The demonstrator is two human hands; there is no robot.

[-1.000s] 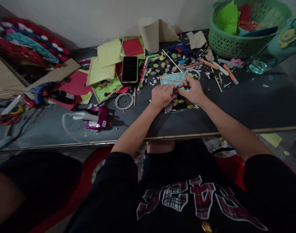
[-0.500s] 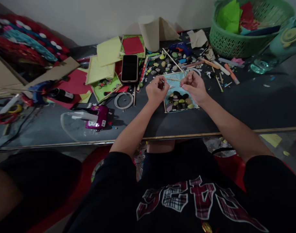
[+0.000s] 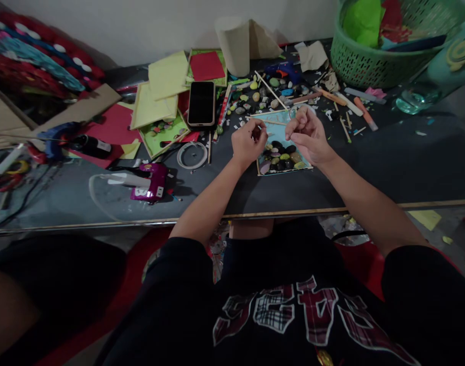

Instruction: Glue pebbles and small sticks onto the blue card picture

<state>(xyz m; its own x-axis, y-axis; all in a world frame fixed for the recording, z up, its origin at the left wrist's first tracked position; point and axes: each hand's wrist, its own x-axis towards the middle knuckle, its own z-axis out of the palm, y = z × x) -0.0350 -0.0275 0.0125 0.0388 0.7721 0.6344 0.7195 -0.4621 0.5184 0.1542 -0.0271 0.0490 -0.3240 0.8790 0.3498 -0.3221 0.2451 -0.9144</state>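
Observation:
A small light-blue panel edged with thin sticks lies on the dark table in front of me. Dark, yellow-green and purplish pebbles cover its lower half. Over the panel's left edge is my left hand, its fingers curled into a pinch; anything between the fingertips is too small to make out. My right hand hovers above the right side, thumb and fingertips pressed together, and what they hold I cannot make out either. A thin stick crosses the upper part of the panel between both hands.
Loose pebbles and paper scraps spread behind the panel. A phone, a clear tape ring and a purple glue gun lie to the left. A green basket and a water bottle stand at right.
Both hands stay over the panel, fingers still pinched. My left hand has shifted slightly right, and the right hand's fingers have changed a little. The view has moved slightly.

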